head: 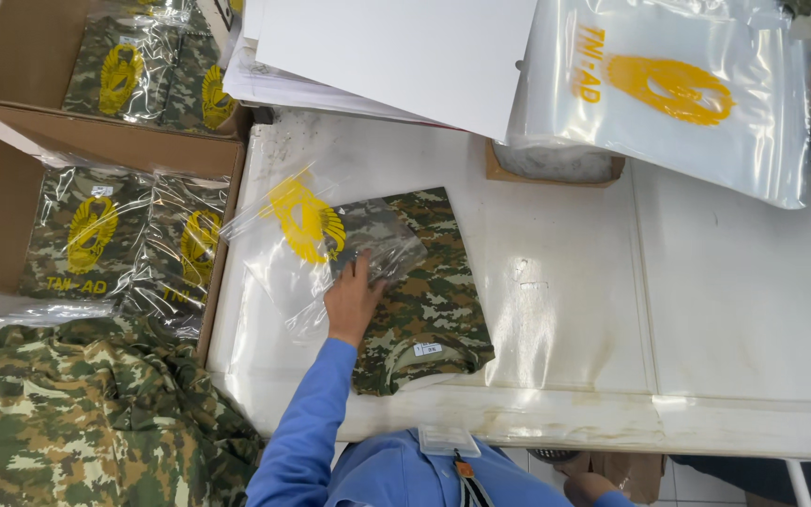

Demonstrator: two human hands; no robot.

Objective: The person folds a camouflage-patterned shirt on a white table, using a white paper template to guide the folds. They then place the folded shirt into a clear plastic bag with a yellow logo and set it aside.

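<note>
One hand, the left (pixel 353 299), lies flat with fingers spread on a clear plastic bag (pixel 316 246) that overlaps the folded camouflage shirt (pixel 429 291) on the white tabletop (pixel 734 310); her right hand (pixel 586 487) hangs below the edge, grip unclear

Your left hand (pixel 353 299) is bare; a long bright-blue sleeve (pixel 304 427) runs to the wrist, matching your blue top (pixel 396 474) (a clear badge holder (pixel 446 441) hangs there).
</note>
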